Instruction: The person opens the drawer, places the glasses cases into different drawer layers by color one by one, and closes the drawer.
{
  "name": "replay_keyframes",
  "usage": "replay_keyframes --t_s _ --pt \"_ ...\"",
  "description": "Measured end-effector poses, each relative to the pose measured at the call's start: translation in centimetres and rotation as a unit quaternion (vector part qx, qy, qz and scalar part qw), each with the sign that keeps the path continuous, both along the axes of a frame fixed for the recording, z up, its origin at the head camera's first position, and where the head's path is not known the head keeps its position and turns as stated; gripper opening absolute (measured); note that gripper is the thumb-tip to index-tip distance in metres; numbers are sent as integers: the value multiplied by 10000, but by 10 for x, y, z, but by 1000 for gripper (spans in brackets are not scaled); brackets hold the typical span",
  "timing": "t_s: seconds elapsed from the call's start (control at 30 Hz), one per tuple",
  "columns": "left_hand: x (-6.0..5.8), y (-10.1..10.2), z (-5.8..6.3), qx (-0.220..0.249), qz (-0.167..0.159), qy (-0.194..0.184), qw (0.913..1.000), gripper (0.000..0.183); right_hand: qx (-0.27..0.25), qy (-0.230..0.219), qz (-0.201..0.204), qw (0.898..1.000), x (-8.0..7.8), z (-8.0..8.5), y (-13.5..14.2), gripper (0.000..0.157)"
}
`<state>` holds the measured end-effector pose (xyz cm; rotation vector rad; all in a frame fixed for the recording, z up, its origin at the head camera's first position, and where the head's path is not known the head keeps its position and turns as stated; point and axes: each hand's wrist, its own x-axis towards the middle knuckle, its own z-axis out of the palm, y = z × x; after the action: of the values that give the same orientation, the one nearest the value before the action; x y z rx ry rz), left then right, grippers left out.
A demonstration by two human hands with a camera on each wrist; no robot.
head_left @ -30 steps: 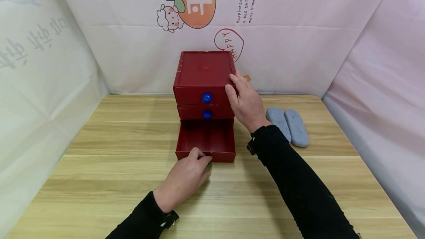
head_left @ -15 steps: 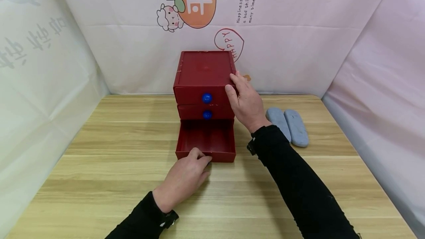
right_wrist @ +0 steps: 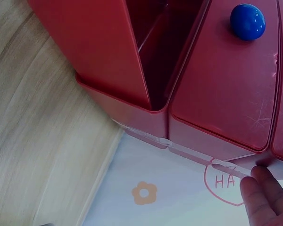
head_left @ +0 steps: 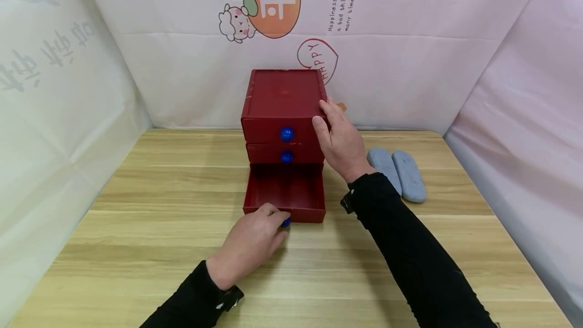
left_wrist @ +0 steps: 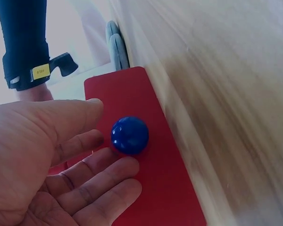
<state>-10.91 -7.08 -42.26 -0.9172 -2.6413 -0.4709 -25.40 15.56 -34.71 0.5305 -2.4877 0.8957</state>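
A dark red chest of drawers (head_left: 287,92) stands at the back of the table. Its bottom drawer (head_left: 308,215) is pulled out and bare inside; the upper two drawers are closed. My left hand (head_left: 249,248) is at the bottom drawer's blue knob (left_wrist: 129,135). In the left wrist view its fingers are spread loosely about the knob, with the thumb apart from it. My right hand (head_left: 343,147) rests against the chest's upper right side, fingers extended; the right wrist view shows two fingertips (right_wrist: 254,188) at that side.
Two grey-blue oblong pieces (head_left: 409,176) lie side by side on the wooden table (head_left: 150,227), right of the chest, partly behind my right forearm. A printed white cloth (head_left: 182,80) hangs behind the table, with more cloth on both sides.
My left hand has loosened and drawn slightly back from the knob, which now shows blue beside the fingers. The drawer stays out and my right hand keeps its place. The head view has shifted slightly.
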Motion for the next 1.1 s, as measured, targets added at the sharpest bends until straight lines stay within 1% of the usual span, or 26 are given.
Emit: replay_keyframes --t_s 0.2,0.3,0.47,0.63,0.77,0.9,1.1 --pt "-2 -8 8 250 62 134 9996 31 60 -21 48 10000 2 2 3 67" --pt "-3 -14 16 428 97 284 9986 30 109 -26 93 9999 3 4 5 67" --pt "-6 -27 32 695 256 503 9960 28 48 -57 205 9998 3 3 9 69" --pt "-12 -40 45 836 444 817 9921 31 -19 -186 218 9996 6 0 14 68" --pt "-19 -49 53 1021 520 1224 9858 36 46 -308 109 9995 11 -2 21 67" --pt "-30 -57 60 1227 627 1641 9768 40 117 -453 10 9989 14 -4 30 67" --pt "-51 -67 72 1448 779 1973 9665 45 316 -605 -107 9976 16 -9 43 69"
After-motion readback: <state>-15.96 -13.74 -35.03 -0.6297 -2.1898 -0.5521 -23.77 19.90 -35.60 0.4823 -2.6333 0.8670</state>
